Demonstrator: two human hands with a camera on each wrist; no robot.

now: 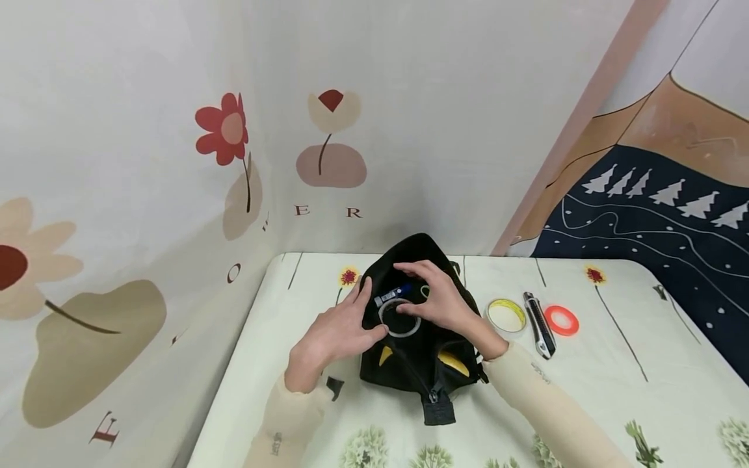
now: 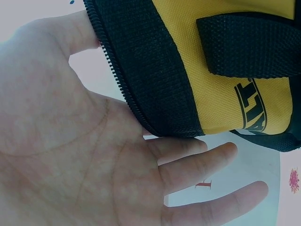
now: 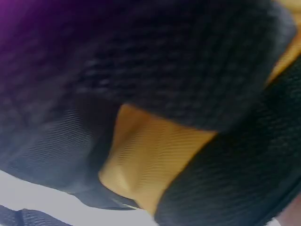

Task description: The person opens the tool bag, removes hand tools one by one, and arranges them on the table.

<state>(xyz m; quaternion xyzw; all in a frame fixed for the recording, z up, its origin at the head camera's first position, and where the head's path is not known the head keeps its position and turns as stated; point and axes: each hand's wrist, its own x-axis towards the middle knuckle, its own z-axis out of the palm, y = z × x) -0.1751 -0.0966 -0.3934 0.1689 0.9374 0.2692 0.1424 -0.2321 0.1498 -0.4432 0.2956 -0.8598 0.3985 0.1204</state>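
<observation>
A black tool bag [image 1: 418, 370] with a yellow outside [image 2: 176, 28] lies unzipped on the table in the head view. At its left rim, my left hand [image 1: 345, 328] touches the edge, thumb and index finger reaching inside the opening, other fingers extended outside. My right hand [image 1: 441, 302] is over the opening, fingers spread, its thumb overlapping a pale tape roll [image 1: 381, 318] inside. Beside that roll lies a blue-capped item with a white label [image 1: 392, 294]. A small part of a green ring [image 1: 424, 292] shows near the right hand. In the right wrist view, blurred bag fabric [image 3: 155, 155] fills most of the picture.
Right of the bag lie a yellow-cored tape roll [image 1: 490, 312], a black and silver utility knife [image 1: 539, 325] and an orange-red tape roll [image 1: 573, 321]. A flower-print cloth covers the table [image 1: 620, 312]. Printed curtains [image 1: 433, 130] stand behind and at the left.
</observation>
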